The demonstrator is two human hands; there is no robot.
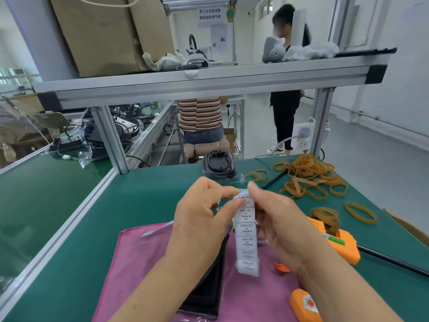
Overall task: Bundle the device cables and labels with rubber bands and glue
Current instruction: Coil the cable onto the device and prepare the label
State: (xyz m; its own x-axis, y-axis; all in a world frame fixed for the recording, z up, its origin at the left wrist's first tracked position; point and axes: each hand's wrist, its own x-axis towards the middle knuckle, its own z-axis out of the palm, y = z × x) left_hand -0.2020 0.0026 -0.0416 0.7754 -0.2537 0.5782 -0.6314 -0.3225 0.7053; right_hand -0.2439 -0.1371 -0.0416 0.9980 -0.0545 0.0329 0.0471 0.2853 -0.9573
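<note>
White paper labels [247, 238], printed and joined in 1 hanging strip, sit between the 2 grips. The left grip [199, 214] pinches the strip's top end between thumb and forefinger, and the right grip [277, 220] pinches the same end from the other side, so both are narrow and holding the strip. The lower labels dangle free beneath the grips, and their print is too blurred to read. The step in hand looks like sorting or folding this strip before it is banded. To do it well, keep both pinches close together at the top edge. Let the tail hang straight, then fold label onto label so the stack lies flat rather than twisting. Thin coloured wires [229, 227] show just beside the strip, under the left grip. They lead down toward a black device [206, 289] lying below the left wrist on a pink cloth [144, 263], so the strip should probably be gathered toward them. Loose rubber bands [308, 177] lie beyond and to the right of the right grip on the green counter [69, 228], within easy reach. An orange glue gun [341, 245] rests just right of that grip. Freeing 1 grip to fetch a band risks the strip unfolding, so the other pinch should clamp the whole stack first.
</note>
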